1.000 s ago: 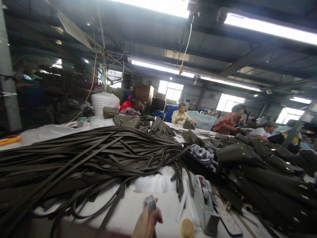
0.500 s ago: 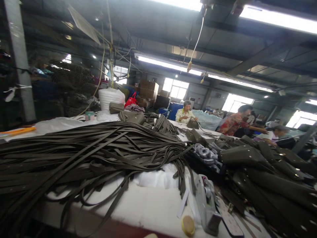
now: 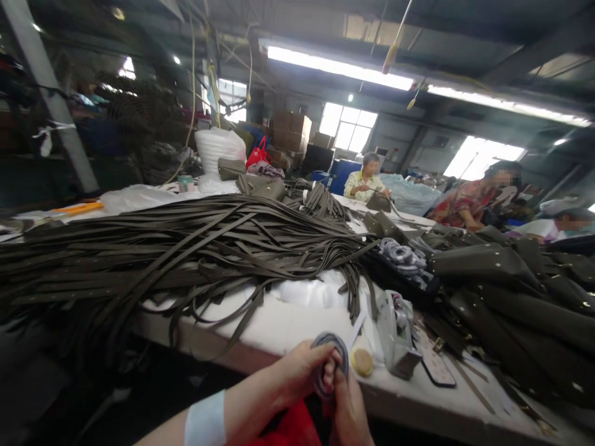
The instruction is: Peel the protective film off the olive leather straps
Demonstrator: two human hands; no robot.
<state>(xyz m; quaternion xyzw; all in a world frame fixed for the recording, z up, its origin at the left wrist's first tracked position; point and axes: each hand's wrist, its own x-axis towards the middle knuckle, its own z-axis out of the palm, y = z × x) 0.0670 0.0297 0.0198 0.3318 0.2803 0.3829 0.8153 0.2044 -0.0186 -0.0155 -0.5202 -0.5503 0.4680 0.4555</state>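
Note:
A grey coiled loop of cord or strap (image 3: 343, 348) is held between my two hands at the table's front edge. My left hand (image 3: 307, 365) has its fingers curled round the coil's left side. On the coil's right side my right hand (image 3: 349, 402) grips it, its fingers partly hidden. Just right of the coil, a round yellowish tin (image 3: 361, 362) lies on the white table (image 3: 288, 319). Beside that stands a grey tape dispenser (image 3: 397, 334). More grey coils (image 3: 404, 260) sit in a dark container farther back.
Long dark straps (image 3: 223, 241) are heaped across the left and middle, some hanging over the edge. Dark bags (image 3: 520, 322) pile up on the right. A phone (image 3: 434, 359) lies near the dispenser. A person (image 3: 367, 179) sits across the table, with others at the far right.
Both hands have come into view at the bottom with the grey coil between them. The camera has tilted down, so the table sits higher in view and more of its front edge shows.

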